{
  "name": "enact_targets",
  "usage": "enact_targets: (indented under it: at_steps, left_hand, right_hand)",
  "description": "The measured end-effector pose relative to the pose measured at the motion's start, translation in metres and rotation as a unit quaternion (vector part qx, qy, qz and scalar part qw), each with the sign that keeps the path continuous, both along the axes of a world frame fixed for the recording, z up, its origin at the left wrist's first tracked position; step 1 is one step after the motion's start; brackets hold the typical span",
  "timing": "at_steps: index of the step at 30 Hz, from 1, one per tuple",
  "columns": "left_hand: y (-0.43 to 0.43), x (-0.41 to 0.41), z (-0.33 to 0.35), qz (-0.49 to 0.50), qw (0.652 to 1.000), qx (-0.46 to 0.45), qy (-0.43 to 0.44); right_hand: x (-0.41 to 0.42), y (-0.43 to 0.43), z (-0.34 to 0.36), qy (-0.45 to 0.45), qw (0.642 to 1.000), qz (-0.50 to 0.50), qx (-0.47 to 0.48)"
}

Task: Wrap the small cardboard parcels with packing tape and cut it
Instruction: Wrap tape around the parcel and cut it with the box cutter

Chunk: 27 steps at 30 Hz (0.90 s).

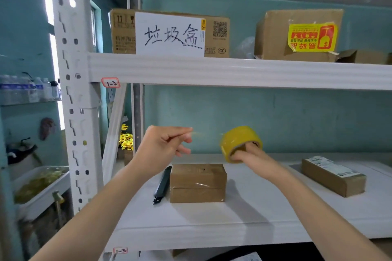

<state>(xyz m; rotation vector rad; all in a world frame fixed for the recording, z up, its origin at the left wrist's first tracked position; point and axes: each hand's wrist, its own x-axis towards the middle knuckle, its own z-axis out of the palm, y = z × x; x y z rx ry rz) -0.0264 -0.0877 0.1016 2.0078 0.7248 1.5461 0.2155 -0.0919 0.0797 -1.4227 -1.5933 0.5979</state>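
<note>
Two small cardboard parcels [197, 183] sit stacked on the white shelf [265, 218], with clear tape across their front. My right hand [247, 155] holds a yellow roll of packing tape [238, 140] above and to the right of the stack, fingers through its core. My left hand [167, 144] is raised above the stack's left side and pinches the free end of a faint clear tape strip [206, 133] that stretches to the roll. A dark utility knife [162, 185] lies on the shelf just left of the parcels.
A longer cardboard box with a label [333, 176] lies at the right of the shelf. The upper shelf beam [233, 72] hangs overhead, carrying large cartons [297, 34] and a white sign [169, 35]. A perforated upright post [72, 91] stands at left.
</note>
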Motion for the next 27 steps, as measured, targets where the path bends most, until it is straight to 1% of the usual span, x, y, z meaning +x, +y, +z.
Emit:
enact_targets:
  at_steps: [1,2,3,4,5,7,9,10,11,12,15,16,18,19,21,24,25,27]
  left_hand:
    - [0.001,-0.003,0.000,0.003,1.000,0.013,0.019]
    - [0.002,-0.005,-0.001,-0.001,1.000,0.016,0.024]
    - [0.003,-0.007,-0.001,-0.015,1.000,0.013,0.012]
    - [0.004,-0.009,-0.001,-0.034,0.999,0.008,-0.010]
    - [0.006,-0.010,-0.003,-0.059,0.998,0.002,-0.038]
    - [0.010,-0.010,-0.006,-0.116,0.986,-0.039,-0.113]
    - [0.016,-0.015,-0.008,-0.180,0.957,-0.112,-0.200]
    - [0.019,-0.019,-0.008,-0.209,0.937,-0.148,-0.236]
    - [0.022,-0.023,-0.008,-0.221,0.926,-0.173,-0.253]
    - [0.026,-0.025,-0.009,-0.209,0.925,-0.195,-0.249]
    - [0.034,-0.013,-0.012,-0.091,0.948,-0.243,-0.182]
    - [0.033,-0.005,-0.013,-0.070,0.954,-0.248,-0.152]
    - [0.031,0.015,-0.013,-0.053,0.973,-0.218,-0.047]
    - [0.029,0.024,-0.011,-0.057,0.979,-0.194,-0.001]
    - [0.025,0.043,-0.005,-0.101,0.977,-0.181,0.058]
    - [0.028,0.053,0.001,-0.188,0.951,-0.208,0.128]
    - [0.032,0.051,-0.001,-0.211,0.944,-0.218,0.133]
    - [0.036,0.043,-0.004,-0.247,0.931,-0.253,0.096]
  right_hand:
    - [0.000,0.000,0.003,0.096,0.995,-0.015,0.017]
    - [0.001,0.002,0.007,0.200,0.980,-0.014,0.011]
    - [0.002,0.002,0.010,0.291,0.957,0.010,-0.009]
    - [0.003,0.004,0.012,0.353,0.935,0.028,-0.024]
    - [0.002,0.006,0.013,0.392,0.919,0.025,-0.024]
    - [0.000,0.009,0.015,0.432,0.901,-0.046,0.019]
    - [-0.004,0.011,0.011,0.442,0.883,-0.139,0.070]
    - [-0.004,0.009,0.009,0.443,0.876,-0.168,0.092]
    - [-0.003,0.009,0.005,0.448,0.867,-0.185,0.115]
    - [-0.001,0.008,0.001,0.451,0.862,-0.191,0.132]
    - [-0.003,0.002,-0.005,0.431,0.863,-0.197,0.173]
    - [-0.005,0.000,-0.006,0.428,0.864,-0.190,0.187]
    - [-0.014,-0.002,-0.001,0.434,0.863,-0.156,0.205]
    - [-0.018,-0.004,0.003,0.439,0.863,-0.138,0.208]
    - [-0.021,-0.007,0.010,0.438,0.867,-0.102,0.216]
    - [-0.021,-0.010,0.016,0.417,0.878,-0.049,0.228]
    - [-0.021,-0.013,0.019,0.411,0.883,-0.037,0.225]
    - [-0.016,-0.017,0.023,0.394,0.889,-0.038,0.229]
